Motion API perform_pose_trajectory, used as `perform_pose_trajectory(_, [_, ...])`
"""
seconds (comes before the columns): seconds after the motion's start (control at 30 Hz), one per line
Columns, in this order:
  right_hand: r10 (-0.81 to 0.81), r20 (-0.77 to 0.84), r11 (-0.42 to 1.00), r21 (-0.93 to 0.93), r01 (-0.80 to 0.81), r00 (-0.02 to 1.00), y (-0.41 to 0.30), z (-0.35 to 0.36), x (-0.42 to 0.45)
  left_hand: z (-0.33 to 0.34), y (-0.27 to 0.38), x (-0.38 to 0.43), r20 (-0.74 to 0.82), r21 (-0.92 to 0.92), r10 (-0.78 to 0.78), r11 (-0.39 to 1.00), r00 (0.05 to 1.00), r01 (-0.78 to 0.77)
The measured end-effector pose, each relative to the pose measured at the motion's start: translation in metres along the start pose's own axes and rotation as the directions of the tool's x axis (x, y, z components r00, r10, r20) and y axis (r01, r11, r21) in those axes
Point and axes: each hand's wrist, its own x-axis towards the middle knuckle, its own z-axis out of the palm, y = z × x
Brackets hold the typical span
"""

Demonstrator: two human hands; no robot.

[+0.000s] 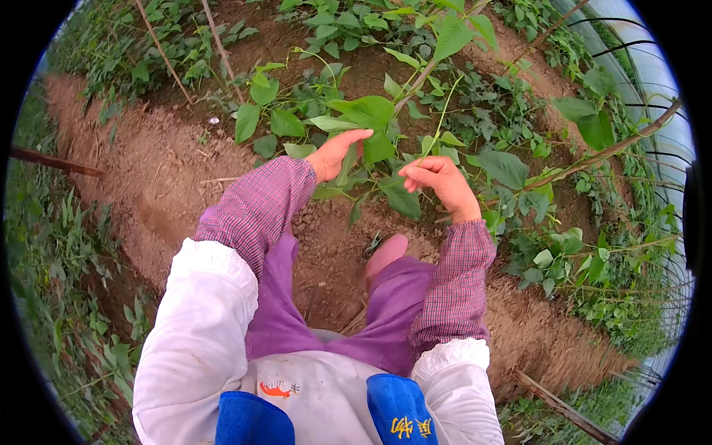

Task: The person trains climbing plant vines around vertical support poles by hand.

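Note:
My left hand (337,154) is among the broad green leaves (370,113) of a climbing bean plant, thumb and fingers around the edge of the foliage; its fingers are partly hidden by leaves, so its hold is unclear. To its right, my right hand (434,177) pinches a thin green vine tendril (445,114) between thumb and forefinger. The tendril rises from the fingertips beside a slanting wooden stake (417,83). Below the right hand hangs a darker leaf (401,198).
A second wooden stake (601,153) slants at the right. Thin poles (164,53) stand at the upper left. Bare soil (150,178) runs between leafy rows, and clear plastic sheeting (656,72) over dark hoops edges the right side. A pink shoe (387,255) is below the hands.

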Motion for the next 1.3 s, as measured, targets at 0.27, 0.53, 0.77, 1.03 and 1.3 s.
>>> perform_pose_trajectory(0.27, [-0.027, -0.066, 0.999, 0.015, 0.028, 0.997, -0.001, -0.001, 0.000, -0.002, 0.022, 0.003, -0.044, -0.146, 0.251, 0.956, 0.967, -0.255])
perform_pose_trajectory(0.53, [-0.081, -0.152, 0.995, 0.045, 0.089, 0.985, 0.003, 0.000, 0.010, 0.004, 0.027, 0.002, -0.266, 0.016, -0.029, 0.999, 0.963, 0.034])
perform_pose_trajectory(0.77, [-0.083, -0.145, 0.992, 0.077, 0.095, 0.986, 0.003, -0.005, 0.011, 0.023, 0.020, -0.012, -0.066, 0.554, -0.225, 0.802, 0.972, 0.223])
perform_pose_trajectory(1.03, [-0.069, -0.162, 0.993, 0.081, 0.083, 0.984, 0.001, -0.005, 0.014, 0.019, 0.014, -0.007, -0.124, 0.339, -0.044, 0.937, 0.991, 0.084])
perform_pose_trajectory(1.3, [-0.098, -0.148, 0.990, 0.086, 0.112, 0.984, 0.002, -0.003, 0.017, 0.024, -0.005, 0.003, -0.227, 0.161, -0.065, 0.982, 0.972, 0.103])
